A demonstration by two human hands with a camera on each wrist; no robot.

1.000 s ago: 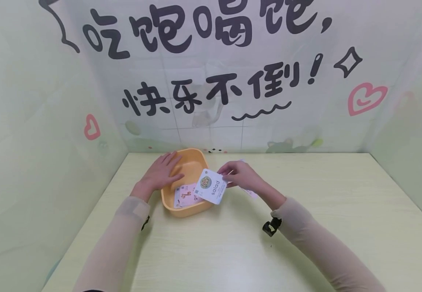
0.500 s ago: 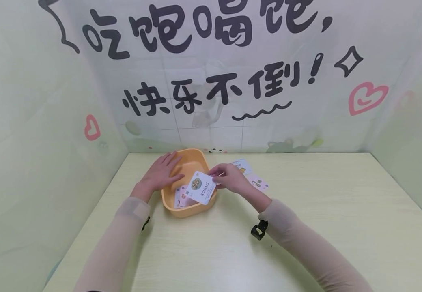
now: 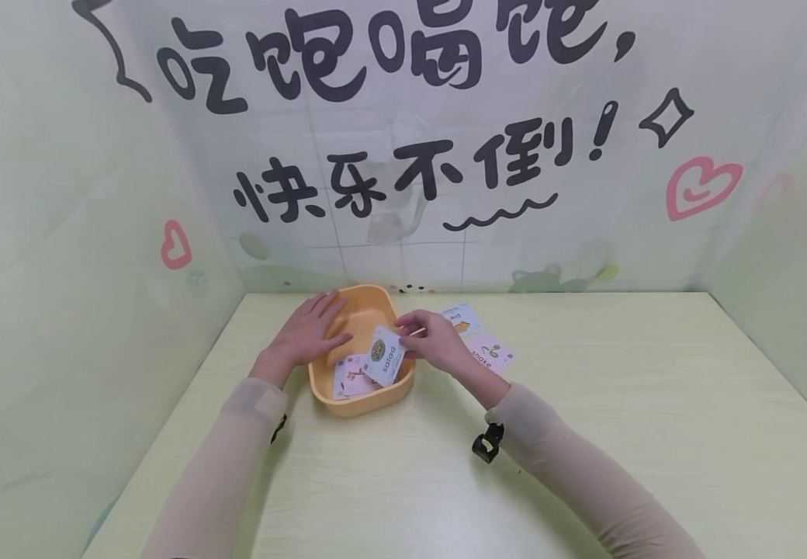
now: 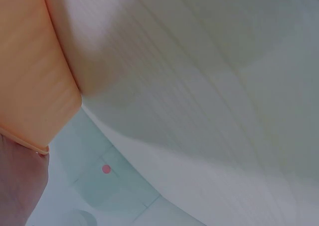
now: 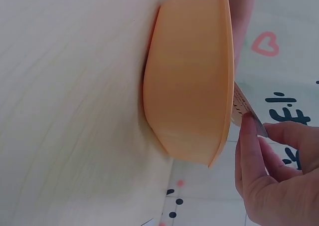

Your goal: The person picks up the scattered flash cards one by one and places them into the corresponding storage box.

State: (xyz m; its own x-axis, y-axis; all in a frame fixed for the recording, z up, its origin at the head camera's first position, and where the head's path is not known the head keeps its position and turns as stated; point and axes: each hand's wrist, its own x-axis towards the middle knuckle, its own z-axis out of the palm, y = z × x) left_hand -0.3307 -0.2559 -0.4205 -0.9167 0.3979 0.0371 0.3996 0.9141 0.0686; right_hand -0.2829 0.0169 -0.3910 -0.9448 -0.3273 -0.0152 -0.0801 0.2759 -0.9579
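Over the right part of the orange basin (image 3: 368,405), my right hand (image 3: 437,339) pinches a card (image 3: 386,355) marked "salad" by its edge. That card tilts down into the basin; in the right wrist view the same card (image 5: 244,109) shows between thumb and fingers, just past the rim. My left hand (image 3: 306,330) lies with fingers spread over the basin's left rim and touches it. Inside the basin, a pink card (image 3: 358,380) with an animal picture overlaps a white-blue card (image 3: 338,379), partly covered.
Right of the basin, a "snake" card (image 3: 490,352) and a "pie" card (image 3: 462,317) lie on the pale wooden table (image 3: 403,481), partly behind my right hand. A printed sheet wall (image 3: 515,256) stands along the table's back edge.
My right hand has moved left with the salad card, bringing it over and down into the basin. The snake and pie cards have come into view. The left hand stays still.
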